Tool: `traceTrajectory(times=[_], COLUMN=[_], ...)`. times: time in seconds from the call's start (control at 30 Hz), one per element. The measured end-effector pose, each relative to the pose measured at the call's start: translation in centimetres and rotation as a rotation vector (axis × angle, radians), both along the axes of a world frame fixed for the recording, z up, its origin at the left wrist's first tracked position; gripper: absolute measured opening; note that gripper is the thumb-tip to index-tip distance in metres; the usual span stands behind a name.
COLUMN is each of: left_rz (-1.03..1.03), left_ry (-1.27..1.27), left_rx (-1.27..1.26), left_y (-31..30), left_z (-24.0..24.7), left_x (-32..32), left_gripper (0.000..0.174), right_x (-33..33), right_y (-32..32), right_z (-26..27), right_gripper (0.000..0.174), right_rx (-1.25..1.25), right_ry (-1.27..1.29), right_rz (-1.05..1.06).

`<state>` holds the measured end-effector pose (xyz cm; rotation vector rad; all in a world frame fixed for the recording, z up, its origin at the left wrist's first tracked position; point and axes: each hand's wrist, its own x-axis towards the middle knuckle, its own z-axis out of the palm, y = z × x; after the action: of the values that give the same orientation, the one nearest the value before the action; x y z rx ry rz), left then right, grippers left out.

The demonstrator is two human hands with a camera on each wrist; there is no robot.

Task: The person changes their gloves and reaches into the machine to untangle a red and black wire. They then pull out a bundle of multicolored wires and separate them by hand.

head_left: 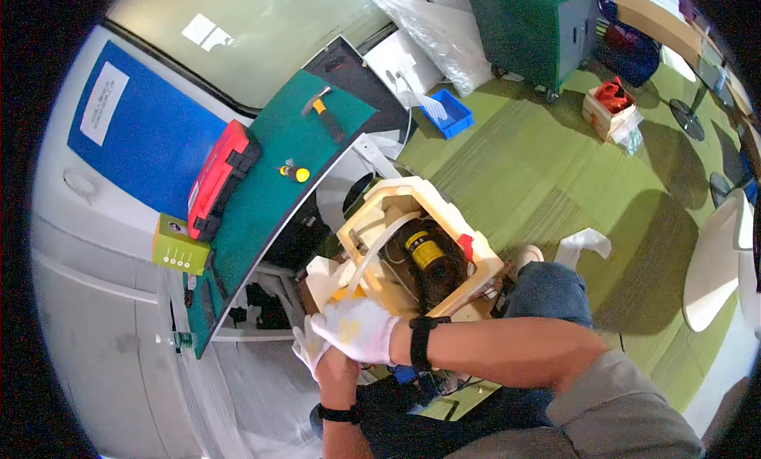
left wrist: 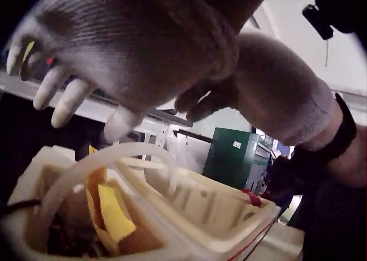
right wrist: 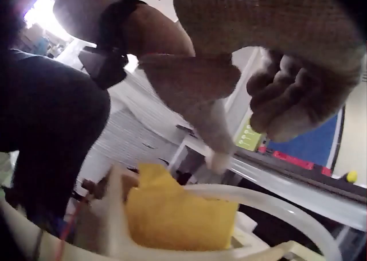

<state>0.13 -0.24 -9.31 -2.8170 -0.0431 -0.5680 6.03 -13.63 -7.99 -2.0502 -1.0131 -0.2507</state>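
Both hands wear white knitted gloves. My left hand (head_left: 307, 349) is held with loosely extended fingers (left wrist: 73, 102), its thumb hanging down over the cream plastic housing (head_left: 485, 270). Crossing over it in the head view is my right hand (head_left: 355, 329), whose curled fingers (right wrist: 281, 94) are at the cuff of the left glove (left wrist: 223, 57). Below the hands, the open housing holds a dark rounded part with a yellow label (head_left: 426, 250). A whitish curved hose (head_left: 372, 257) arches over it. A yellow sheet (right wrist: 180, 218) stands up in the housing's near compartment.
On the green-topped bench (head_left: 277, 114) lie a hammer (head_left: 323, 114), a stubby screwdriver (head_left: 294, 172) and a red case (head_left: 224, 177). A blue bin (head_left: 448, 114) and a wooden box with red contents (head_left: 610, 110) stand on the floor. A green cabinet (head_left: 527, 31) is behind.
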Motion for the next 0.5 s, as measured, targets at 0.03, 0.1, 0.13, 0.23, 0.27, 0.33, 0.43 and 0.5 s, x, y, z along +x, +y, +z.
traceTrajectory(times=[0.03, 0.1, 0.13, 0.23, 0.27, 0.33, 0.43, 0.5], left_rz=[0.029, 0.072, -0.034, -0.008, -0.013, -0.022, -0.021, -0.005], left_ry=[0.09, 0.273, 0.391, 0.283, 0.34, 0.388, 0.392, 0.446], left_rx=[0.009, 0.035, 0.215, 0.154, 0.162, 0.152, 0.131, 0.184], left_y=[0.8, 2.5, 0.5, 3.5, 3.0, 2.9, 5.1, 7.4], left_z=[-0.5, -0.6, 2.0, -0.7, 0.0, 0.4, -1.1, -2.2], left_x=[0.7, 2.7, 2.7, 3.8, 3.9, 4.1, 4.9, 5.7], left_gripper=[0.04, 0.044, 0.051, 0.051, 0.051, 0.052, 0.054, 0.054], right_x=[-0.5, -1.9, -2.5, -1.8, -1.3, -0.9, -0.8, -0.8], right_y=[0.9, 0.0, 0.9, 3.0, 4.2, 3.1, -0.8, -0.4], right_z=[-0.7, 1.0, 0.0, -3.7, -5.2, -3.6, 1.6, 0.9], right_gripper=[0.02, 0.014, 0.013, 0.014, 0.014, 0.014, 0.014, 0.016], right_rx=[0.014, -0.037, 0.134, 0.248, 0.264, 0.352, 0.428, 0.307], right_ry=[-0.061, -0.049, -0.111, -0.027, 0.054, 0.365, 0.799, 0.761], right_rz=[0.0, 0.022, -0.073, -0.096, -0.063, 0.038, 0.154, 0.193])
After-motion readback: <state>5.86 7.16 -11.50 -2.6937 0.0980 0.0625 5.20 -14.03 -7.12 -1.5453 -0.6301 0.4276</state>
